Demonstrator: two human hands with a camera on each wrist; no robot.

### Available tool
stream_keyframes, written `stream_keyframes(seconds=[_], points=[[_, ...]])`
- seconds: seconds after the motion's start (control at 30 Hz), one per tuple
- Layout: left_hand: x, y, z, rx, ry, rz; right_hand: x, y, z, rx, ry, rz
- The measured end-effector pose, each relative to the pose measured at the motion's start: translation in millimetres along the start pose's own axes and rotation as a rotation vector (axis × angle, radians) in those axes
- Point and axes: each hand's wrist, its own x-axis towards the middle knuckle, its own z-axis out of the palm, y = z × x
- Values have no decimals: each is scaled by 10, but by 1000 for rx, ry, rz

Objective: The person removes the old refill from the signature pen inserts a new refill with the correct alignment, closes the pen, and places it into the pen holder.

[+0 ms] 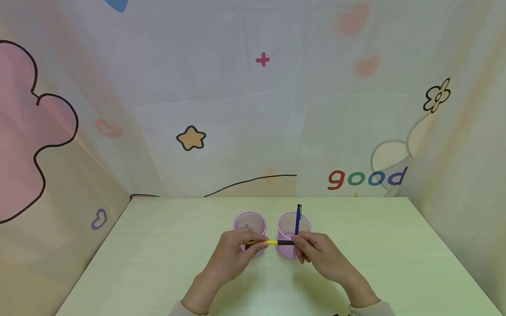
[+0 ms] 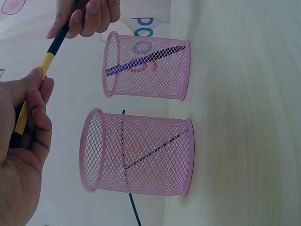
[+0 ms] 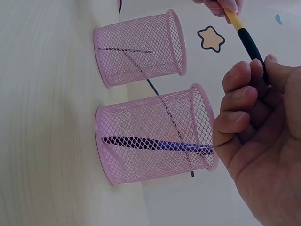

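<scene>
A yellow and black pen (image 1: 272, 242) lies level between the two hands, above the fronts of two pink mesh pen cups. My left hand (image 1: 231, 254) pinches its yellow part between thumb and fingers. At the black end, the thumb and forefinger of my right hand (image 1: 322, 254) hold it. Behind the left hand stands the left cup (image 1: 252, 219), partly hidden; a thin dark stick-like thing (image 2: 153, 150) shows through its mesh. The right cup (image 1: 286, 252) holds a blue pen (image 1: 297, 224), tilted inside and rising above the rim. Both cups stand upright, apart from each other.
The cups stand on a pale green tabletop (image 1: 158, 250). A printed cloth backdrop (image 1: 237, 109) with a star and the word "good" rises behind the table's far edge, and cloth also hangs along both sides.
</scene>
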Motion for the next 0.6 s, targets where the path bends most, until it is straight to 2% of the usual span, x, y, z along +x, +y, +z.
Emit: stream_keyframes(seconds=[0.3,0.6], points=[[2,-18,-10,1,-9,-3,-10,7,-6,16,-12,-2],[-4,-19,-13,5,-15,-29,-13,48,-19,44,-34,-47]])
